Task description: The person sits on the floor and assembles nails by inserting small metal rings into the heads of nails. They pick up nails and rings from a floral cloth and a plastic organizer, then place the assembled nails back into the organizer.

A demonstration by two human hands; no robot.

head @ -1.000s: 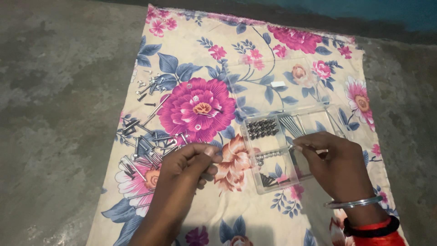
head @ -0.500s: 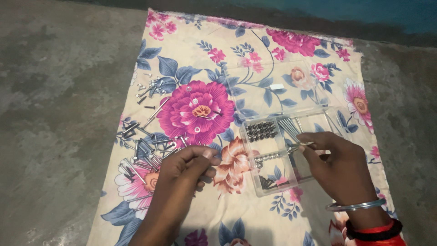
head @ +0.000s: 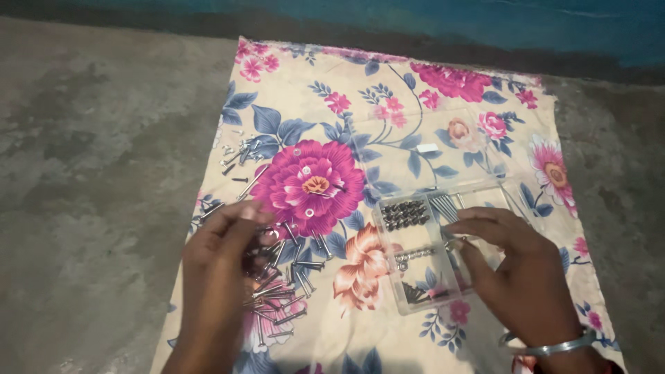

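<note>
On floral cloth (head: 388,125) | left hand (head: 222,256) loosely spread over screws (head: 284,291) | right hand (head: 509,266) apparently empty, over clear box (head: 415,256)

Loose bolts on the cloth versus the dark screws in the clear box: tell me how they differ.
The loose bolts are long, silvery and scattered in a messy pile on the floral cloth, under the left hand. The dark screws are short, blackish and packed together in one compartment of the clear box, beside the right hand. Both are small metal fasteners.
</note>
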